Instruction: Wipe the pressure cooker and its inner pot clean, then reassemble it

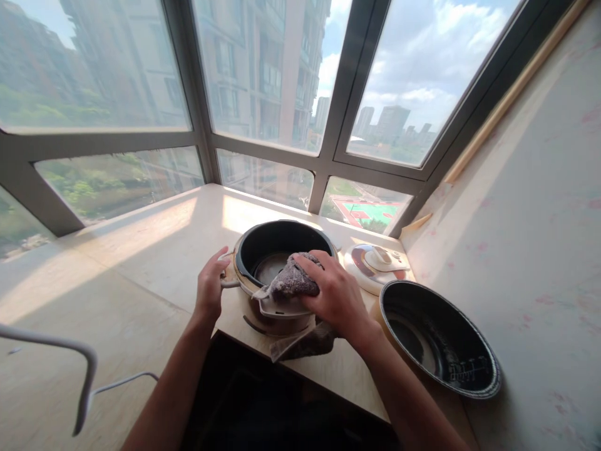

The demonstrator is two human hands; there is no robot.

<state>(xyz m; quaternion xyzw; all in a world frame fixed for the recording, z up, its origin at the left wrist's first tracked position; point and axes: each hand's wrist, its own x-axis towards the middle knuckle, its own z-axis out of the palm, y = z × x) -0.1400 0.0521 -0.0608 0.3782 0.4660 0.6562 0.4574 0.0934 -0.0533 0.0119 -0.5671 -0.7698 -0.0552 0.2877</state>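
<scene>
A round cooker body (pixel 277 250) with a dark inside stands on the beige window ledge. My left hand (pixel 211 285) grips the cooker's left side handle, fingers curled round it. Pressed onto the cooker's front rim is a grey cloth (pixel 293 279), held down by my right hand (pixel 331 291) with its fingers closed over it. Part of the cloth hangs down the cooker's front.
A dark inner pot (pixel 439 341) lies tilted at the right, against the wall. The cooker's white lid (pixel 375 263) rests behind it. A white cord (pixel 84 382) crosses the lower left. Large windows (pixel 263 75) stand behind the ledge, and a dark surface (pixel 248 401) lies below.
</scene>
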